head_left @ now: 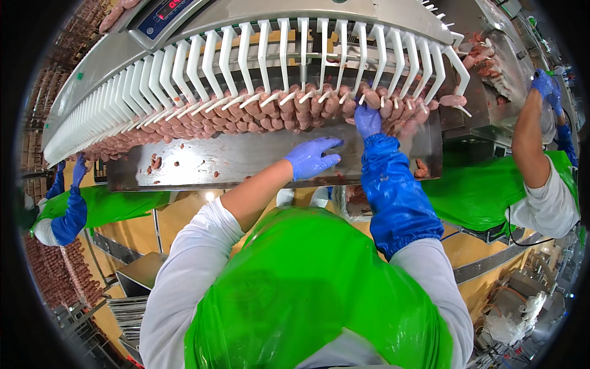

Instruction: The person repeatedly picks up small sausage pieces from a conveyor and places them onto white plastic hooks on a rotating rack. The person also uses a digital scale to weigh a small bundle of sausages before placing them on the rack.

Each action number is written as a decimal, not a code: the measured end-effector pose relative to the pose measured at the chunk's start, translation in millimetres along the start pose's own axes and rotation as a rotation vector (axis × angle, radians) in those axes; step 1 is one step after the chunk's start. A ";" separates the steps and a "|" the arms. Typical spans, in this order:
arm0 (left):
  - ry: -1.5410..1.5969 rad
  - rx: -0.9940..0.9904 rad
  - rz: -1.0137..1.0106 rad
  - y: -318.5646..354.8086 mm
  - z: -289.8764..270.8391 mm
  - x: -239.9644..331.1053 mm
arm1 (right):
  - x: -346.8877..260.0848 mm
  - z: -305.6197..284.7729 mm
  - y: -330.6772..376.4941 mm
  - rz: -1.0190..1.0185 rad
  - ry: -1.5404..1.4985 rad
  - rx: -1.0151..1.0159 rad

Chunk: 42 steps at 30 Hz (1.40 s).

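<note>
Linked raw sausages [264,114] hang in dense loops from a long curved row of white hooks [264,55]. My right hand [369,120], in a purple glove with a blue sleeve cover, reaches up to the sausages near the right end of the row. Its fingers are closed at the links and partly hidden among them. Below and to the left, my left hand [312,158], also purple-gloved, is open with fingers spread. It holds nothing and is over the front part of a metal tray [246,163], beneath the hanging loops.
Meat scraps [155,163] lie in the tray. A scale display [169,12] is mounted at the upper left. Co-workers in green aprons stand at both sides, one gloved hand [542,83] at the right and another [80,170] at the left. Sausage racks [67,270] stand at the lower left.
</note>
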<state>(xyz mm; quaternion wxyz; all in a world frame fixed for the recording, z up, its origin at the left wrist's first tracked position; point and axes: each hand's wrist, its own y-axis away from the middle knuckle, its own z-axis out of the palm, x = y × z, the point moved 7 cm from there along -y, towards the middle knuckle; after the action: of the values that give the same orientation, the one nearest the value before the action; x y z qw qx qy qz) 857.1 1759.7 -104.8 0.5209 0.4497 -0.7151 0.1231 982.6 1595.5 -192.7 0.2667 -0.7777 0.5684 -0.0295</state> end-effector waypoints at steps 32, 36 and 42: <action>1.037 0.282 -0.087 -37.0 -30.6 -55.2 | 145.6 -144.8 177.9 0.328 -0.101 -0.861; 1.023 0.344 -0.041 -40.6 -35.4 -65.0 | 156.1 -151.7 185.6 0.498 -0.519 -0.893; 0.264 0.753 0.073 -8.5 -32.6 -20.1 | 39.5 -205.1 120.6 0.630 -1.270 -0.886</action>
<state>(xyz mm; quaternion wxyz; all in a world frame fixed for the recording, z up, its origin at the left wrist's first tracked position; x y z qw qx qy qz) 885.4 1786.2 -110.6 0.4022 0.5637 -0.5625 0.4518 820.1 1456.2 -81.4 0.2014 -0.4840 0.4600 0.7166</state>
